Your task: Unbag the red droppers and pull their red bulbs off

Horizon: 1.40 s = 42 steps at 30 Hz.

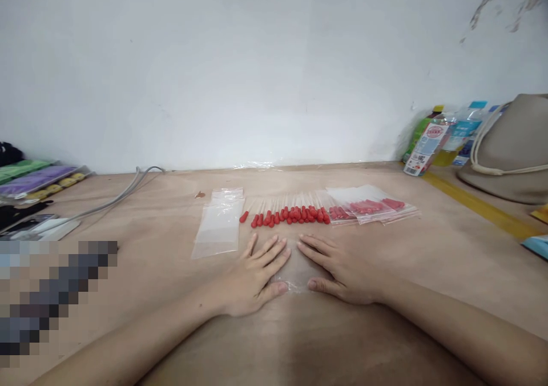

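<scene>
My left hand (261, 274) lies flat with its fingers spread, its fingertips and thumb over the left side of a clear plastic bag (295, 269). On the bag's right side rests my right hand (338, 269), also flat and spread. Parts of the bag are hidden beneath both hands. Just beyond the fingertips, several droppers with red rubber bulbs (295, 214) lie in a row, thin clear stems pointing to the wall. Left of them is a small stack of clear plastic bags (218, 226). To their right, overlapping bags (368, 206) hold more red-bulbed pieces.
Several drink bottles (454, 137) and a beige hat (509, 152) stand at the back right, by a yellow tape strip (475, 203). A grey cable (115, 194) runs across the left, near packs of coloured items (38, 180). A white wall (257, 72) closes the table's back.
</scene>
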### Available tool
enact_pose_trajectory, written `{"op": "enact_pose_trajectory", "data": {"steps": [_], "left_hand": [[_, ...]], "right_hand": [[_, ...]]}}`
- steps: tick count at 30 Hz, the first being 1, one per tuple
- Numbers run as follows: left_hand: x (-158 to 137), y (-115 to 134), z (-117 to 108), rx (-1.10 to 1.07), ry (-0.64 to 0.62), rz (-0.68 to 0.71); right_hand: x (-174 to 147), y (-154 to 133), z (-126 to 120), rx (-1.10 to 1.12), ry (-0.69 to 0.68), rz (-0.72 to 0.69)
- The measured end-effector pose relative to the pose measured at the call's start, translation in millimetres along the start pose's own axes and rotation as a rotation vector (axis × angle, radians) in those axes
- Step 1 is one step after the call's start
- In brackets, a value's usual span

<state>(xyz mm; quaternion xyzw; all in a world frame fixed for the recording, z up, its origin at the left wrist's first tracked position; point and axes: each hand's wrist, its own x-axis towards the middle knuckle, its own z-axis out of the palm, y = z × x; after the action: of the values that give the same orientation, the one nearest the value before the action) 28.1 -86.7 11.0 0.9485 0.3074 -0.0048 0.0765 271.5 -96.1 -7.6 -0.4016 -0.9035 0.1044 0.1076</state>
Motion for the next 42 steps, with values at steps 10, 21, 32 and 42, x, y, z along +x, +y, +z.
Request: {"op": "enact_pose_trajectory", "data": {"steps": [10,21,32,42], "left_hand": [[-10.8,-7.3,3.3,-0.239,0.088,-0.176],[-5.7,-10.8,6.6,-0.599,0.377,-0.250],[-37.4,-132.0,-60.0,-0.133,0.537,-0.374],[-24.4,-121.5,-29.8,0.056,0.549,-0.605]], "right_hand": [[-4.9,0.8,4.8,0.084,0.165,-0.033],[-4.9,52.7,-23.9,-0.333,0.564,0.371],[-20.1,90.8,-47.6,-0.413,0.195,0.459],[-17.9,94.2,-49.0,-0.495,0.259,0.488]]}}
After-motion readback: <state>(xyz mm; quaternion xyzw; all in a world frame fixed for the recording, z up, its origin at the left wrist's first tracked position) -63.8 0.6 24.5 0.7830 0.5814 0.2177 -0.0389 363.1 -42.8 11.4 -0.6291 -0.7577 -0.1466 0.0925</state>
